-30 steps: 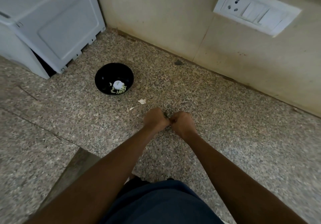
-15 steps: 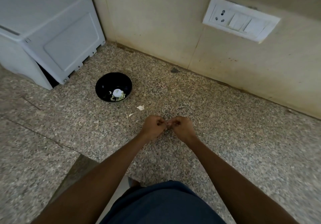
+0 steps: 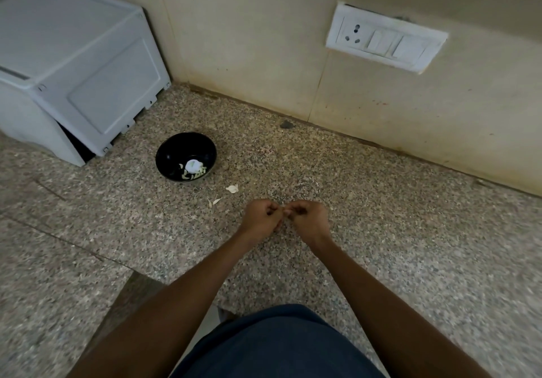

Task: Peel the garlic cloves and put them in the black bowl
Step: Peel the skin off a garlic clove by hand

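The black bowl point(image 3: 173, 154) sits on the speckled counter, left of centre, with several pale peeled cloves point(image 3: 194, 169) in its bottom. My left hand point(image 3: 259, 219) and my right hand point(image 3: 308, 219) meet fingertip to fingertip above the counter, fingers curled, pinching a small garlic clove between them; the clove itself is almost hidden by the fingers. A loose clove point(image 3: 232, 188) lies on the counter between the bowl and my hands, and thin bits of garlic skin point(image 3: 215, 201) lie just left of it.
A white plastic box point(image 3: 76, 63) stands at the back left, close behind the bowl. The beige wall runs along the back with a white socket and switch plate point(image 3: 384, 40). The counter's front edge shows at lower left.
The view has tilted up and back, so the wall and switch plate show lower. My hands stay together, fingertips working at the clove; the bowl and loose clove have not moved.
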